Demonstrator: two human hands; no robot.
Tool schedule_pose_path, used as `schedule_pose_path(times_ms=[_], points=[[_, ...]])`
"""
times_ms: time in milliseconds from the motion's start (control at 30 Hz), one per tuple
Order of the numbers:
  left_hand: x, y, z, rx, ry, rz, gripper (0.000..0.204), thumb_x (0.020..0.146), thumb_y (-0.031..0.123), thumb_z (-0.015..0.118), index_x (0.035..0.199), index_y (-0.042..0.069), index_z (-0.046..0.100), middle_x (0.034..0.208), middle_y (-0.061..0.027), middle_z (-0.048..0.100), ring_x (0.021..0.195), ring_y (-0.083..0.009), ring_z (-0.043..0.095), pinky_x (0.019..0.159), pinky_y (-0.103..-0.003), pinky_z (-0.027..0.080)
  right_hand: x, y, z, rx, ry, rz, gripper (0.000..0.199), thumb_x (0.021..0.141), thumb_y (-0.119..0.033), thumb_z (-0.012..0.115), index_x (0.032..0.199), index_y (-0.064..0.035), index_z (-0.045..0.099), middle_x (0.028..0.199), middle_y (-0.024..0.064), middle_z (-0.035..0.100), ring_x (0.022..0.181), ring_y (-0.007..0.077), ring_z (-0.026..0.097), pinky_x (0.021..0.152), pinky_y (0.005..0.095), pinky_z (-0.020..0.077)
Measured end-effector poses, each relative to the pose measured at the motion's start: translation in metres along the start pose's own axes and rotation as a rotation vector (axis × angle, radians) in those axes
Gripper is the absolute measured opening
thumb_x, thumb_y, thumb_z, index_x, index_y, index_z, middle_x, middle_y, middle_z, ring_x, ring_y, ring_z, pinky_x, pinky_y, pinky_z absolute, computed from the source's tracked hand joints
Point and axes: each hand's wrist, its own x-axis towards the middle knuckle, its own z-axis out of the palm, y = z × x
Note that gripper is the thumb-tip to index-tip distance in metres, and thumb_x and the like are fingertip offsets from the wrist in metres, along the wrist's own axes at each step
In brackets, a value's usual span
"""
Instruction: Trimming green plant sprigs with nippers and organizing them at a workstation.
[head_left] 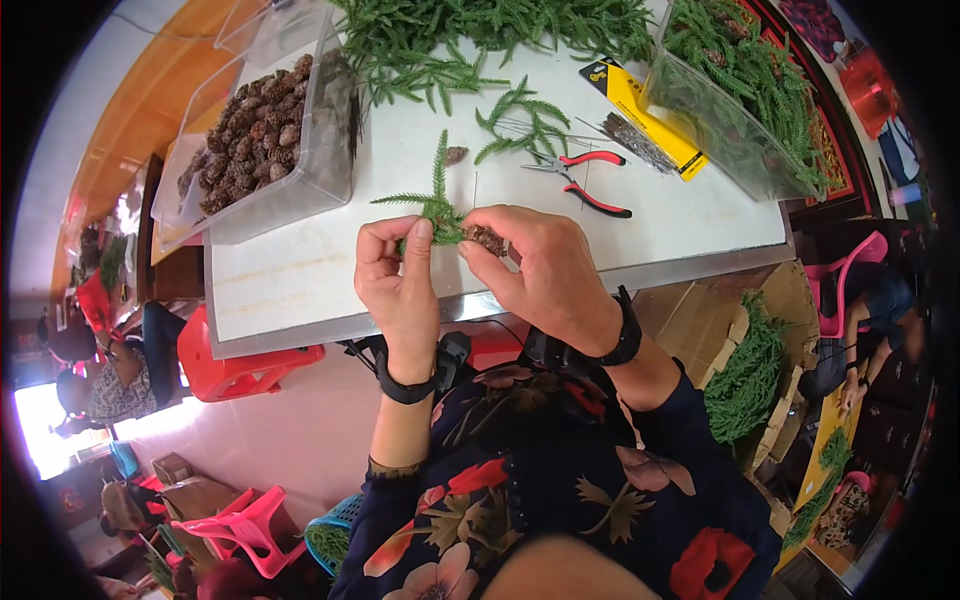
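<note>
Over the near edge of the white table point(290, 285), my left hand point(399, 285) pinches a green artificial pine sprig point(440, 185) between thumb and fingers. Its needled branches point up and to the left. My right hand point(545, 258), close beside it, grips a small brown pine cone point(487, 238) against the sprig's base. Whether the cone is fastened to the sprig cannot be seen. Beyond the hands lie a loose pine cone point(456, 155) and red-and-black pliers point(580, 180) with their handles spread. Several green sprigs point(520, 115) rest near the pliers.
A clear bin point(335, 150) of pine cones stands at the left, another clear bin point(720, 130) of greenery at the right. Thin wires point(640, 140) lie on a yellow package point(685, 158). Greenery point(480, 30) is heaped at the back. A cardboard box point(795, 350) sits right of me.
</note>
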Motion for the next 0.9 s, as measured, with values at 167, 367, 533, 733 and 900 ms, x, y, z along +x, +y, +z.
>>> schedule_pose_path(times_ms=[167,367,533,733,900], points=[[-0.004,-0.002,0.0,-0.065,-0.024,-0.037,0.008,0.09,0.0,0.064,0.095,0.0,0.058,0.088,-0.0034,0.062,0.082,-0.0074,0.056,0.075,-0.02,0.044,-0.001,0.004,-0.002,-0.003,-0.028,-0.031,0.016,0.083,-0.011,0.067,0.094,-0.0004,0.063,0.075,0.0103,0.064,0.056,0.0218,0.057,0.052,0.0301,0.0444],[-0.006,-0.001,-0.002,-0.104,-0.014,-0.088,0.008,0.09,0.0,0.064,0.096,0.0,0.058,0.088,-0.003,0.062,0.082,-0.007,0.055,0.075,-0.02,0.043,-0.002,0.002,-0.004,0.007,-0.08,-0.008,0.017,0.083,-0.011,0.067,0.096,-0.0004,0.064,0.074,0.0104,0.063,0.057,0.0214,0.056,0.053,0.0302,0.0443],[-0.009,0.002,-0.003,-0.108,-0.038,-0.097,0.008,0.091,0.003,0.063,0.098,0.0,0.059,0.088,-0.0024,0.062,0.08,-0.0071,0.054,0.074,-0.02,0.043,-0.002,0.003,-0.003,0.024,-0.091,-0.017,0.018,0.083,-0.011,0.067,0.098,-0.0005,0.063,0.076,0.0108,0.062,0.058,0.0216,0.056,0.054,0.0303,0.0443],[-0.013,0.003,-0.009,-0.232,-0.018,-0.238,0.012,0.095,0.012,0.06,0.098,0.001,0.06,0.088,-0.0006,0.062,0.077,-0.0071,0.053,0.071,-0.021,0.042,-0.003,0.002,0.003,0.051,-0.048,-0.076,0.019,0.085,-0.009,0.066,0.101,-0.0014,0.062,0.079,0.0112,0.062,0.061,0.0228,0.057,0.055,0.0317,0.0452],[-0.015,0.007,-0.009,-0.377,0.027,-0.376,0.016,0.095,0.016,0.06,0.099,0.001,0.065,0.087,-0.0001,0.064,0.075,-0.0068,0.053,0.069,-0.021,0.041,-0.005,0.002,0.002,0.002,-0.055,-0.125,0.02,0.085,-0.006,0.066,0.103,-0.0017,0.059,0.08,0.0121,0.064,0.064,0.0247,0.061,0.058,0.0318,0.0472]])
